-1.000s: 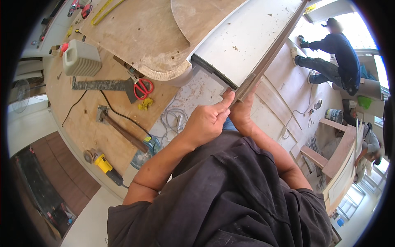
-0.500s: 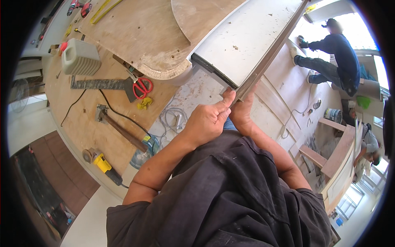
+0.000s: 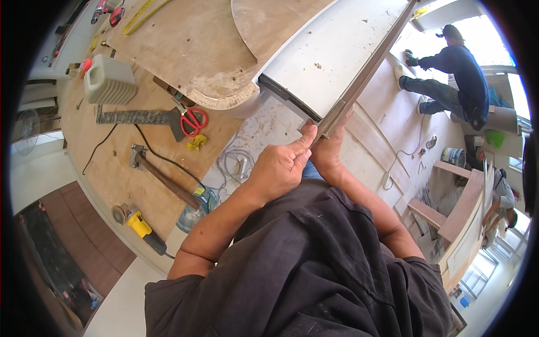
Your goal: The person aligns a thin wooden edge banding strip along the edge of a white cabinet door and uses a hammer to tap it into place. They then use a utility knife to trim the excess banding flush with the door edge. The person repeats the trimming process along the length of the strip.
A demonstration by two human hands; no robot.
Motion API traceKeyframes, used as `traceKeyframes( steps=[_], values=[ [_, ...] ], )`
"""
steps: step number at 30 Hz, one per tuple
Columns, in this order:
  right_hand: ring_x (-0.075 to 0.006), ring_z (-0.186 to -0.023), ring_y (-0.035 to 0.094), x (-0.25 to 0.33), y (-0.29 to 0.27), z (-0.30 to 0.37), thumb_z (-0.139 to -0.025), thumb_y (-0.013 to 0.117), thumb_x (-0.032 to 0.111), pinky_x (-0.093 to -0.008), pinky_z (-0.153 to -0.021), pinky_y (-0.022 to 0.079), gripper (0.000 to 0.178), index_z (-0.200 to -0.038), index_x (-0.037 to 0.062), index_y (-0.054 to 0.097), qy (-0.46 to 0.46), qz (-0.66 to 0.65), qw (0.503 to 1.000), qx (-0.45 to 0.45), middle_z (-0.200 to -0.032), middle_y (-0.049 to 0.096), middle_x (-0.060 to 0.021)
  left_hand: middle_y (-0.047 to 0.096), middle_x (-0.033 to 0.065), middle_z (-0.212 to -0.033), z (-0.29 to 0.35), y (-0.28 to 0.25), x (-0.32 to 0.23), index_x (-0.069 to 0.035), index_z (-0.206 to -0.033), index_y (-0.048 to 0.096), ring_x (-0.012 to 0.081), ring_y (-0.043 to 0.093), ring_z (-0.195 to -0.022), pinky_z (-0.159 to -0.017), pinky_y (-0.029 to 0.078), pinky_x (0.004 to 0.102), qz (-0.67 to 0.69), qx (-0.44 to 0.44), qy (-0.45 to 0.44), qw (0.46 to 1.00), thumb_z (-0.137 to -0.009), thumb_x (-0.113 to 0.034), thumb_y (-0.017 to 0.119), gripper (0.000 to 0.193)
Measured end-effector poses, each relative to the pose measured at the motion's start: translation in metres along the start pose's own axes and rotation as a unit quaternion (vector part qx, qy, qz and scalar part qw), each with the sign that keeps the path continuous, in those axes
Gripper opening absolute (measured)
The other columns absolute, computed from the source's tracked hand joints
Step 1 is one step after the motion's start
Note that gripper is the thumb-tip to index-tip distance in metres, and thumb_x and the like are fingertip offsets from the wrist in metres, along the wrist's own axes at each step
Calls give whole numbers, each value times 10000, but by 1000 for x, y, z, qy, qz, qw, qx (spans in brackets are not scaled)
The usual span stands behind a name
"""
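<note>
A long brown trim strip [image 3: 365, 78] runs along the right edge of a white panel [image 3: 331, 62] that has wood crumbs on it. My left hand [image 3: 281, 171] is closed at the strip's near end, its index finger laid forward against the panel's corner and the other fingers curled in. On the strip's right side my right hand [image 3: 327, 153] grips its near end from below, fingers partly hidden behind it. A dark edge [image 3: 286, 96] shows along the panel's near side.
Left, a plywood bench holds a hammer-like tool [image 3: 163, 177], red-handled scissors [image 3: 193, 122], a metal square [image 3: 140, 117], a jug [image 3: 109, 80] and a yellow angle grinder [image 3: 138, 223]. Cables [image 3: 236, 163] lie on the floor. One co-worker [image 3: 469, 73] works at far right, another [image 3: 499, 196] lower down.
Both hands have shifted very slightly to the left with the near end of the strip, keeping their hold. The co-worker at far right has moved a little.
</note>
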State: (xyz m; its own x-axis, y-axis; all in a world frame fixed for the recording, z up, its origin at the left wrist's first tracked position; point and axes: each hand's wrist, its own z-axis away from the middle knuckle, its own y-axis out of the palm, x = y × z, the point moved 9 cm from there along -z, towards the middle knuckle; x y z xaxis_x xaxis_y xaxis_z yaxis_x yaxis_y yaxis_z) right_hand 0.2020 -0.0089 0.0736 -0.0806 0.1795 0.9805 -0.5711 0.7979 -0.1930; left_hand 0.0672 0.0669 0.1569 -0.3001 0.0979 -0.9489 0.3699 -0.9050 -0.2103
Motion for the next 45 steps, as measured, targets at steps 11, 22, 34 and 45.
traceKeyframes(
  steps=[11,22,34,45],
  values=[
    [-370,-1442,373,0,-1,-2,-842,756,29,-451,-1274,219,1093,-1614,-74,-9,-24,81,996,3,-1509,383,-232,590,-13,-724,7,-6,-12,-154,-1517,576,50,483,-612,-601,481,247,59,-18,31,998,-1036,-85,620,488],
    [-266,-1290,457,-4,2,1,-937,677,35,-400,-1195,327,992,-1636,-20,-25,47,-49,998,18,-1412,442,-162,583,-53,-736,-6,4,1,-145,-1542,541,50,491,-624,-601,484,242,69,11,11,997,-1054,-89,589,493],
    [-207,-1222,492,-38,5,-3,-1040,576,40,-357,-1106,420,859,-1662,56,-16,127,-248,960,35,-1414,443,-119,554,-36,-712,-4,5,-1,-143,-1534,551,53,505,-628,-605,495,249,53,-14,33,998,-1049,-89,593,490],
    [-439,-1551,278,56,-8,9,-831,818,73,-446,-1260,268,1204,-1669,38,-46,-163,240,956,-54,-1677,197,-303,557,-36,-692,10,-15,-1,-172,-1551,540,46,474,-558,-538,456,226,157,-31,-48,986,-1069,-119,590,487]
  ],
)
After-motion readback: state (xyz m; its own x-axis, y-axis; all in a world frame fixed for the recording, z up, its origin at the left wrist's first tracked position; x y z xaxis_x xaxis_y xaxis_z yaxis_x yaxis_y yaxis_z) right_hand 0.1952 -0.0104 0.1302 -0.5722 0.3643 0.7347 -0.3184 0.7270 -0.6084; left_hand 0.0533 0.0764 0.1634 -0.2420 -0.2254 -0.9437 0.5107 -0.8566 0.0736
